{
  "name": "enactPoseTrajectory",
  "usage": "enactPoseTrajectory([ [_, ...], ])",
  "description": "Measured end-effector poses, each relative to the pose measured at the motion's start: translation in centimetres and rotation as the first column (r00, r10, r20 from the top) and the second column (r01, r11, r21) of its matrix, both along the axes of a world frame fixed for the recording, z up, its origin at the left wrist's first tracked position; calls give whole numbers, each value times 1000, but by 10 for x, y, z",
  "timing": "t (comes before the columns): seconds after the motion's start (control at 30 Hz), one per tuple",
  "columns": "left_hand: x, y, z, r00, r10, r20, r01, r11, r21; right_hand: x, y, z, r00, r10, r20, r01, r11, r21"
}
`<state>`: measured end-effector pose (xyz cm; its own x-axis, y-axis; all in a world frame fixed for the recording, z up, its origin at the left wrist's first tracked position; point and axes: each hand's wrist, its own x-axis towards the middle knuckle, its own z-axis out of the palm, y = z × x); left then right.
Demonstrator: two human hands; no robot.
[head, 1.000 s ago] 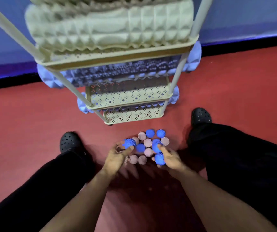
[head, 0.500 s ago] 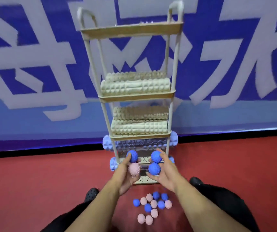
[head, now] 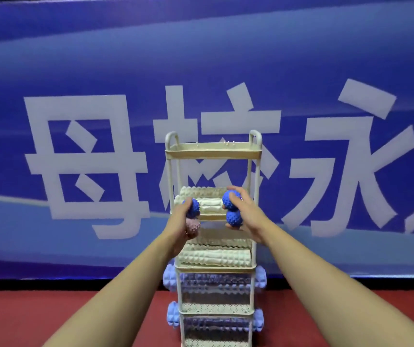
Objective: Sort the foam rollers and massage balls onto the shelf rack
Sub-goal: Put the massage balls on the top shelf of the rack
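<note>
While hands (head: 183, 226) (head: 244, 216) hide rack (head: 213, 153) shelves, lower rollers (head: 216, 281) blurred

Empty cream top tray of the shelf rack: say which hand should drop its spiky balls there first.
Right hand, probably: its two blue spiky balls sit slightly higher, closer to the top tray.

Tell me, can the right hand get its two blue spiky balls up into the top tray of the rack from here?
Probably yes. The right hand holds two blue spiky balls in front of the rack, below the top tray. That tray is open above, with nothing visible between hand and tray.
</note>
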<state>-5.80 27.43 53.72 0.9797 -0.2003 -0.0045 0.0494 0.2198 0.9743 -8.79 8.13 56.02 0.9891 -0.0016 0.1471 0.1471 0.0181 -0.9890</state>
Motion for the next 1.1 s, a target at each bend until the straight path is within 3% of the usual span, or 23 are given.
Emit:
enactPoseTrajectory([
  [0.13,18,-2,51,963,93,255,-130,983,133,21,-4,58,981,-73,177,122,950,-286],
  [0.2,32,-3,73,921,97,378,-197,952,235,39,-6,80,958,-128,256,235,861,-451],
  [0.27,53,-3,91,847,117,518,-335,875,349,59,-7,101,933,-141,332,325,729,-602],
  [0.43,116,-12,136,668,13,744,-582,633,511,118,-12,142,890,-70,450,423,495,-759],
  [0.57,163,-24,160,638,-166,752,-660,385,645,168,-19,147,907,-76,415,413,358,-838],
  [0.7,199,-37,160,670,-256,696,-644,266,718,207,-25,134,919,-69,388,390,302,-870],
  [0.93,232,-48,152,738,-279,614,-593,167,788,232,-35,135,923,-49,381,374,333,-866],
  [1.1,233,-47,149,726,-269,633,-608,180,773,231,-35,129,893,-65,445,443,308,-842],
])
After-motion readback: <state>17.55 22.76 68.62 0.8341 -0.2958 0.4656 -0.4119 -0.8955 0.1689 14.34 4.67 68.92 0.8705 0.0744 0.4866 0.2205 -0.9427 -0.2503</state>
